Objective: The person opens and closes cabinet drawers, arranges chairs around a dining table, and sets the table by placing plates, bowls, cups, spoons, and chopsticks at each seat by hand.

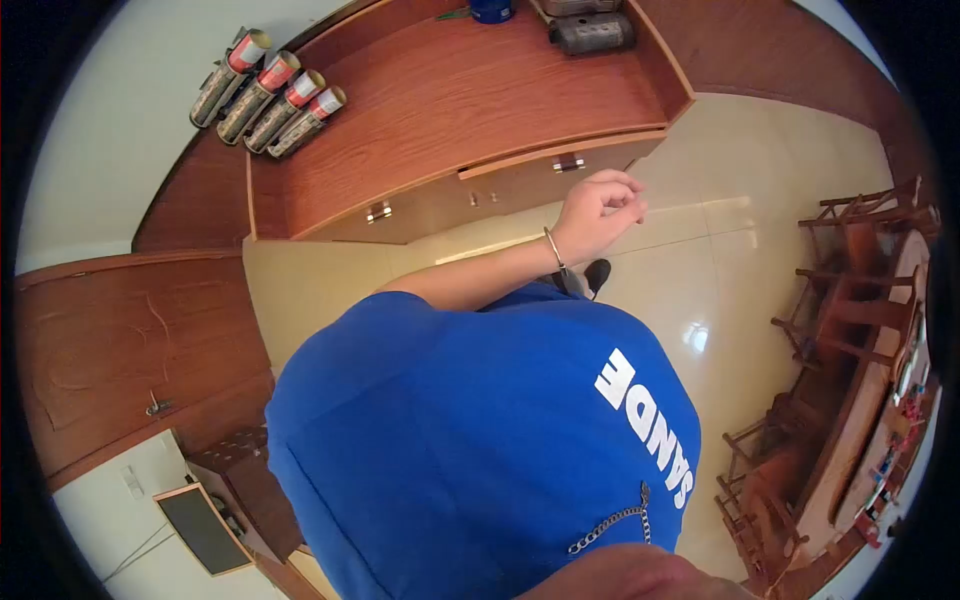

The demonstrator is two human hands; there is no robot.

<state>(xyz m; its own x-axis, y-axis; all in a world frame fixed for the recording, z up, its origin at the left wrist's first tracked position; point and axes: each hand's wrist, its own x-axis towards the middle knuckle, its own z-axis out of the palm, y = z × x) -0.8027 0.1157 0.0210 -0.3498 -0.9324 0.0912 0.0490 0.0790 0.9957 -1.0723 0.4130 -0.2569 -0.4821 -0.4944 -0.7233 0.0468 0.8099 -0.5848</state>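
My left hand is raised in front of my body, just off the front edge of the wooden cabinet. Its fingers are loosely curled, with a gap between them and the thumb, and nothing shows in them. A metal bracelet circles that wrist. Closest to the hand is a cabinet door handle, which it does not appear to touch. My right hand is out of view. A blue shirt with white lettering covers my torso, and a chain hangs over it.
Several tubes with red and white labels stand at the cabinet's left end. At its back are a blue container and a dark cylindrical object. Wooden chairs surround a table at right. Left is a brown door.
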